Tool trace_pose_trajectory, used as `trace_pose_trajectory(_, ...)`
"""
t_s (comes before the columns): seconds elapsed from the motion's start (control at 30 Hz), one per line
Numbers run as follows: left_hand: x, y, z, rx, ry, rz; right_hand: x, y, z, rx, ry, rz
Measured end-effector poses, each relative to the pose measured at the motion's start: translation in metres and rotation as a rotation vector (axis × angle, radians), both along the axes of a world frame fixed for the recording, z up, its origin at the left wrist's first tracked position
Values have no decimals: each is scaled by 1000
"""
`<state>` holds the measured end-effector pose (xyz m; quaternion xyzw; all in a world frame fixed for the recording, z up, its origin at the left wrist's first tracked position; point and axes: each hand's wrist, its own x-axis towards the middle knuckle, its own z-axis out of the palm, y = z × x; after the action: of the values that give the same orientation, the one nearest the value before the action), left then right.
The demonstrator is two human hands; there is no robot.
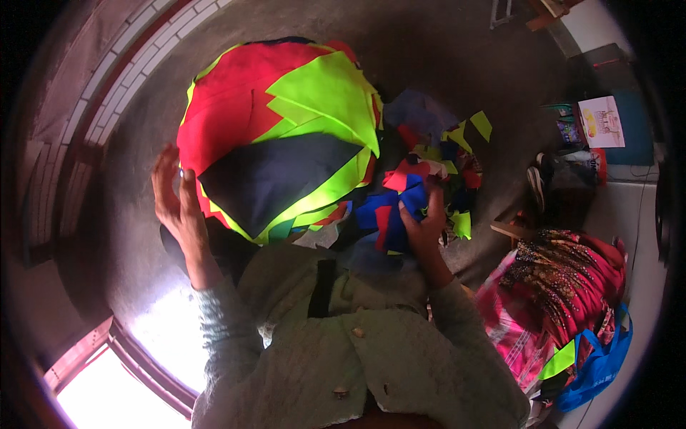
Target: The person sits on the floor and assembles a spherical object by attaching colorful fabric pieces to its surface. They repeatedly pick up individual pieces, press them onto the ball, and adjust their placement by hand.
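In front of me to the left stands a big rounded bundle [229,107] covered in red, neon-yellow and dark cloth pieces. A dark diamond-shaped cloth piece [279,175] lies across its near side. My left hand [180,211] is at the bundle's left edge with its fingers curved and apart; nothing shows between them. Over my lap, my right hand [426,232] has its thumb and fingers closed on a blue cloth scrap [409,200]. Red scraps lie against that one, and part of it is hidden by the hand.
A loose heap of mixed cloth scraps [468,136] lies on the floor beyond my right hand. Patterned red cloth [564,286] and a blue bag [597,372] are at the right. Shoes [536,182] lie near a teal box [632,136]. Bright light falls by a doorway at lower left.
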<state>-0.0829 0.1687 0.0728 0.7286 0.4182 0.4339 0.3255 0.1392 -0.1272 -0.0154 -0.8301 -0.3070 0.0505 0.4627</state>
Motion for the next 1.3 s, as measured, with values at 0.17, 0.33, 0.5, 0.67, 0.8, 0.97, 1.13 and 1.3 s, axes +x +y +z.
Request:
trace_pose_trajectory(0.17,36,-77,20,-249,-184,-500,-2,0,-1,70,46,31)
trace_pose_trajectory(0.33,91,-129,-10,-534,-120,-822,1,-6,1,98,-25,81)
trace_pose_trajectory(0.5,119,-154,-41,-391,135,-793,-2,-14,-4,132,-40,66)
trace_pose_trajectory(0.67,123,-157,-55,-253,159,-812,-3,-13,-5,120,-49,40)
trace_pose_trajectory(0.8,125,-159,-39,-60,6,-787,-6,-11,-2,150,53,13)
trace_pose_trajectory(0.97,117,-145,-13,-9,-79,-781,-4,-11,-9,128,54,-23)
trace_pose_trajectory(1.13,102,-121,17,58,-41,-777,-4,-14,-17,139,55,-11)
trace_pose_trajectory(1.3,87,-96,35,-25,-144,-726,-3,-10,-13,120,2,19)
